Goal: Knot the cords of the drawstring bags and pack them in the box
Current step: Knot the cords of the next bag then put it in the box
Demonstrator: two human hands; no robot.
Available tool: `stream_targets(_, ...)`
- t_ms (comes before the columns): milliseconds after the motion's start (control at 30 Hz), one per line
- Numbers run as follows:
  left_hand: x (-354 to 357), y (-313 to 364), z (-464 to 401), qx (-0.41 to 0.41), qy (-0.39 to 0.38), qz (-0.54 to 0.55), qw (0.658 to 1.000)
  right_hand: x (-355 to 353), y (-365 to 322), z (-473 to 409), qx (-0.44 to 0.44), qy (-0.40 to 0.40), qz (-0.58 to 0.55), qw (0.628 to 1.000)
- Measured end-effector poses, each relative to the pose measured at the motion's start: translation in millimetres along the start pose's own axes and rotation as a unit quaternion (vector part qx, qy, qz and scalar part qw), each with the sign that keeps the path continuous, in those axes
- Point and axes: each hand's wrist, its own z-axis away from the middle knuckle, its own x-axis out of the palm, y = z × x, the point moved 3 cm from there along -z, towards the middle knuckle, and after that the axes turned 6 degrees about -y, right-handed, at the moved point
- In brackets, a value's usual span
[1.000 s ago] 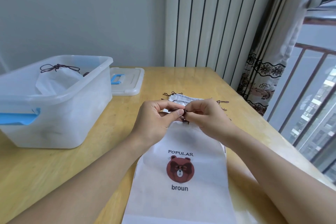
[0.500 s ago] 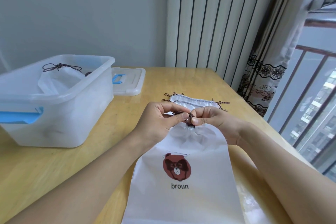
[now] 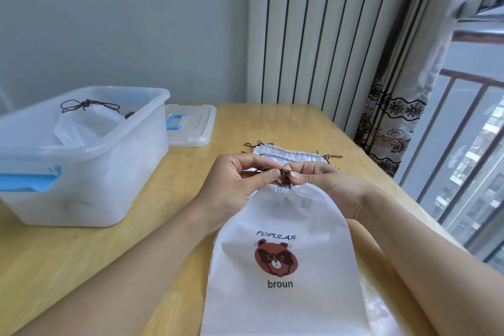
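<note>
Left hand: your left hand [image 3: 240, 180] is curled, thumb and forefinger pinching the dark cord [image 3: 266, 169] just left of the knot.
Right hand: your right hand [image 3: 324, 180] meets it fingertip to fingertip, its thumb and fingers pinching the same cord at the knot; how the rest of its fingers lie under the bag's neck you cannot tell.
Cord: brown, bunched into a small tangle between your two thumbs, right at the gathered mouth of the bag.
Bag in hand: the white bag [image 3: 283, 275] lies flat on the table, its puckered neck far from you and under your fingers, its body running near you, with a brown bear face and the words "POPULAR" and "broun" printed on it.
Second bag: another white bag [image 3: 294, 155] lies flat just beyond your hands, its cord ends sticking out at both sides.
Box: the clear plastic box [image 3: 109, 172] with a blue latch stands to the left, well apart from your hands.
Packed bag: a white bag with a tied cord [image 3: 87, 128] sits inside the box.
Lid: the box lid [image 3: 191, 128] with a blue handle lies flat just right of the box, at its far end.
Table: the wooden table [image 3: 81, 254] carries all of it.
</note>
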Motion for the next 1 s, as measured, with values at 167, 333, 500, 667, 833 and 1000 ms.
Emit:
stream_targets(167,0.3,3.4,-0.7,0.026,-0.001,-0.01,1.0,-2.8,-2.3,-0.4,-0.029,0.033,-0.011,0.999)
stream_targets(333,0.3,3.0,-1.1,0.035,0.01,-0.002,0.999,-7.3,-9.3,-5.9,-0.059,0.1,0.019,0.993)
stream_targets(500,-1.0,2.7,-2.5,0.048,0.027,-0.02,0.998,-5.0,-11.2,-7.1,-0.093,0.099,-0.002,0.991)
stream_targets(667,0.5,1.4,-1.3,0.052,0.023,-0.051,0.997,-12.2,-9.9,-8.8,-0.077,0.081,-0.037,0.993)
stream_targets(833,1.2,2.1,1.5,0.099,0.052,-0.149,0.982,-10.9,-7.9,-3.3,-0.033,0.086,0.031,0.995)
stream_targets(1000,2.9,1.1,2.7,0.151,0.06,-0.211,0.964,3.3,-7.6,-4.7,0.02,0.058,0.002,0.998)
